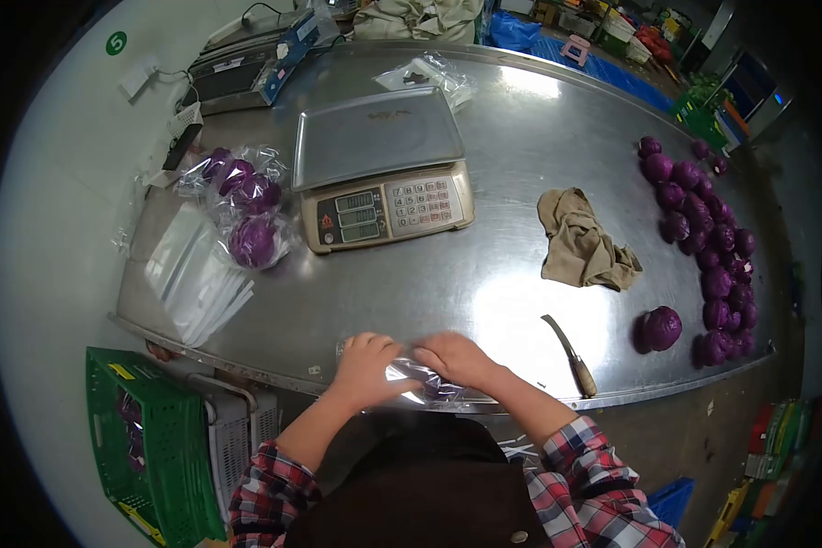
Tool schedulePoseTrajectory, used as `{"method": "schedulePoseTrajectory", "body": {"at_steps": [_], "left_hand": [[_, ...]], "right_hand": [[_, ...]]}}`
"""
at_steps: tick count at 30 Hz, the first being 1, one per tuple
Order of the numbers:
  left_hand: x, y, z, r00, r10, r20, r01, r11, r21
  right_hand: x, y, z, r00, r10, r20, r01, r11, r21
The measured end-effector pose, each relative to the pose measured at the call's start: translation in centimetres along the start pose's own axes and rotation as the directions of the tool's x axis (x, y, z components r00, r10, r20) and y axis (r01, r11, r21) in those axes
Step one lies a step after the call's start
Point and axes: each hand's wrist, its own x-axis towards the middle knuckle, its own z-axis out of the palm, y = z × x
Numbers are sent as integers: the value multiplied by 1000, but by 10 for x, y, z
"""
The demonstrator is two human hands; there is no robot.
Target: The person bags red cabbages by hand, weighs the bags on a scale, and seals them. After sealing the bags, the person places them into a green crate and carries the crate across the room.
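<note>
At the table's near edge, a clear plastic bag (440, 389) lies between my hands with something dark purple inside, apparently a red cabbage. My left hand (367, 373) grips the left side of the bag, fingers curled over it and thumb stretched to the right. The bag's upper right part is pinched by my right hand (458, 360), its fingertips partly hidden. To the right of my hands lies a curved knife (571, 356) with a wooden handle. A single red cabbage (661, 329) sits beyond it.
A digital scale (379, 155) stands behind my hands. Bagged red cabbages (254, 241) and flat plastic bags (192, 274) lie on the left. A brown cloth (583, 242) rests right of centre; piled red cabbages (699, 215) line the right edge. Green crates (155, 447) stand below left.
</note>
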Motion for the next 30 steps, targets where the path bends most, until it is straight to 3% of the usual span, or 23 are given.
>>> {"method": "schedulePoseTrajectory", "body": {"at_steps": [2,5,6,7,8,9,10,11,12,13,14,15,16,17,18,19,21,23,24,27,28,29,30], "left_hand": [[1,-15,-2,999,-26,-22,24,995,-96],[-3,-41,13,985,-157,72,173,911,-373],[-1,-56,21,978,-179,107,209,853,-478],[1,-67,21,970,-202,137,244,783,-572],[3,-64,19,966,-194,173,254,845,-471],[2,-62,27,933,-260,249,360,714,-601],[-2,-66,33,890,-332,313,453,554,-699],[-5,-60,34,900,-378,219,396,496,-773],[-15,-67,43,890,-391,234,377,342,-861],[-20,-65,30,828,-430,360,510,311,-802],[-23,-85,61,938,-311,154,298,495,-816],[-23,-97,94,932,-360,40,227,496,-838],[-24,-82,70,907,-407,109,276,377,-884],[-25,-71,44,906,-361,219,346,338,-875],[-20,-86,59,905,-359,228,355,343,-870],[-16,-93,81,909,-339,241,360,351,-864],[-22,-83,74,944,-331,3,141,394,-908],[-32,-75,50,951,-292,104,202,330,-922],[-28,-81,62,964,-261,48,145,366,-919],[-33,-90,59,978,-206,35,119,409,-905],[-33,-97,60,979,-202,32,104,358,-928],[-45,-98,38,958,-272,96,197,376,-905],[-65,-100,12,962,-254,99,172,284,-943]], "right_hand": [[-17,19,-1,964,191,183,-198,980,17],[-38,10,-17,924,338,179,-361,925,117],[-29,6,-33,773,513,373,-534,844,-53],[-22,-1,-37,897,384,220,-372,923,-98],[-17,-7,-36,974,213,78,-199,967,-160],[-11,-12,-32,999,9,-43,-18,973,-231],[-10,-12,-25,990,25,139,-12,996,-91],[-15,-8,-15,969,44,241,-30,998,-61],[-16,-2,-2,933,22,358,-14,1000,-26],[-18,-7,-1,939,46,342,-51,999,6],[-29,1,6,944,134,303,-207,952,227],[-28,3,6,937,113,331,-217,930,297],[-31,7,12,964,29,266,-97,965,244],[-43,12,13,972,58,228,-78,994,82],[-44,13,14,946,217,242,-225,974,5],[-46,9,18,953,242,182,-232,970,-76],[-47,9,28,926,355,129,-353,935,-34],[-47,9,35,924,368,109,-376,924,68],[-50,10,38,966,258,26,-250,954,-164],[-29,-16,46,780,623,-61,-626,779,-36],[-27,5,51,796,589,-143,-596,803,-11],[-21,-7,56,765,616,-189,-626,780,10],[-10,-18,65,746,632,-208,-638,768,46]]}}
